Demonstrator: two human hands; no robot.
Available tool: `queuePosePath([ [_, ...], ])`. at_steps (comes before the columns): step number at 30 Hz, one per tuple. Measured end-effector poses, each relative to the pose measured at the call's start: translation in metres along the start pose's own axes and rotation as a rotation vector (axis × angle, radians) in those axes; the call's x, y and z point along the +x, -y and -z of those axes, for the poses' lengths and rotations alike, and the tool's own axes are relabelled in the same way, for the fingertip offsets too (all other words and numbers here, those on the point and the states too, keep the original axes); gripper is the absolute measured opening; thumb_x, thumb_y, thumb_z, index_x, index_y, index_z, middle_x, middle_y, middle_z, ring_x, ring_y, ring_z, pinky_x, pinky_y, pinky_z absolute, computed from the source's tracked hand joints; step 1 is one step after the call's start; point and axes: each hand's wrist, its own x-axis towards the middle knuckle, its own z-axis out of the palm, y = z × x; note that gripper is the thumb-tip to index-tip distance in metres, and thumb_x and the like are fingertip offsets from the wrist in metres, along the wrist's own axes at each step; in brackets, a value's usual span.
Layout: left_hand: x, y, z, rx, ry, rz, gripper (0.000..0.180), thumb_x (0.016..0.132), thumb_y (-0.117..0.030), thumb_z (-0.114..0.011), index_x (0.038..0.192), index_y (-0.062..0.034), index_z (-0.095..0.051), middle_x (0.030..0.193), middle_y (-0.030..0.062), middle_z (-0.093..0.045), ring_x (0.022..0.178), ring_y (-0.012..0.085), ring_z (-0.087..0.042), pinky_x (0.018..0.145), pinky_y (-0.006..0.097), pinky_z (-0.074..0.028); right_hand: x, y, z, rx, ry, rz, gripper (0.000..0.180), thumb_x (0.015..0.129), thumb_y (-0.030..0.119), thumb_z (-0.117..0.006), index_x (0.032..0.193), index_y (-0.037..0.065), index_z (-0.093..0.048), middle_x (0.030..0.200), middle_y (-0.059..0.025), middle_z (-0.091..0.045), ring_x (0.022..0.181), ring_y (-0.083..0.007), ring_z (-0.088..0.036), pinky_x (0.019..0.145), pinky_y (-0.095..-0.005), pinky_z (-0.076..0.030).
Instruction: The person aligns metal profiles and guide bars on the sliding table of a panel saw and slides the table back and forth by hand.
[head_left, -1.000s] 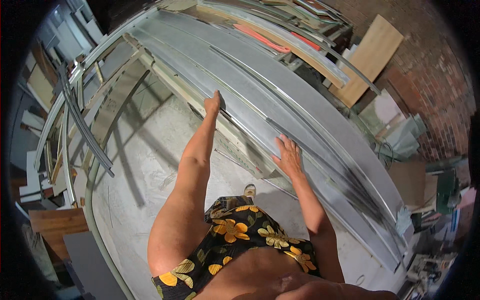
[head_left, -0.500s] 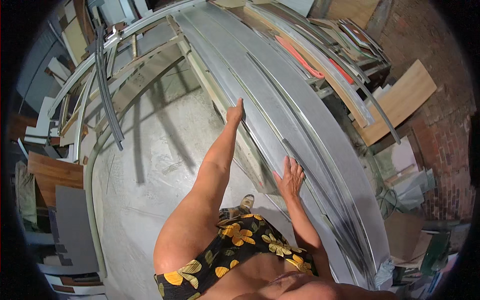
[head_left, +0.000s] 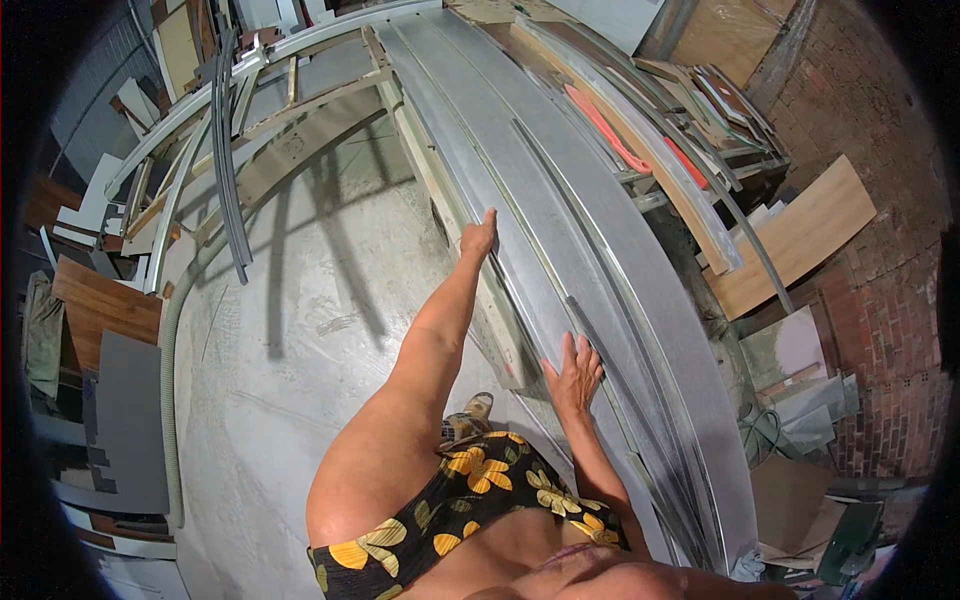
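Note:
A long, silvery metal panel (head_left: 650, 290) lies before me, with raised ribs running along it. My left arm is stretched forward, and my left hand (head_left: 479, 237) is at the panel's left edge. One digit points ahead while the others look curled down; whatever they may grip is hidden. Closer to my body, my right hand (head_left: 574, 375) lies flat on the panel, open, its fingers spread. Just beyond its fingertips starts a thin grey metal strip (head_left: 584, 318) that runs along the panel toward me.
A pale beam (head_left: 505, 345) runs under the panel's left side. Grey strips (head_left: 228, 170) hang over a frame at the far left. To the right are long profiles (head_left: 690, 215), a leaning wooden board (head_left: 800, 240) and a brick wall (head_left: 890, 400). Sheet offcuts (head_left: 135, 420) stand at left.
The view has turned slightly, shifting the surroundings. Both hands stay at nearly the same places on the panel, and the right fingers look a little more spread.

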Motion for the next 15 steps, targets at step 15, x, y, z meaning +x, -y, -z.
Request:
queuePosePath([
  [15, -0.092, 0.017, -0.025, 0.011, 0.016, 0.016, 0.099, 0.080, -0.076, -0.044, 0.115, 0.0155, -0.057, 0.120, 0.0356, -0.056, 0.118, 0.0445, -0.053, 0.100, 0.046, -0.042, -0.077, -0.049, 0.016, 0.007, -0.061, 0.044, 0.073, 0.073, 0.028, -0.080, 0.136, 0.008, -0.047, 0.135, -0.0182, -0.045, 0.118, -0.0373, -0.044, 0.093, -0.0494, -0.037],
])
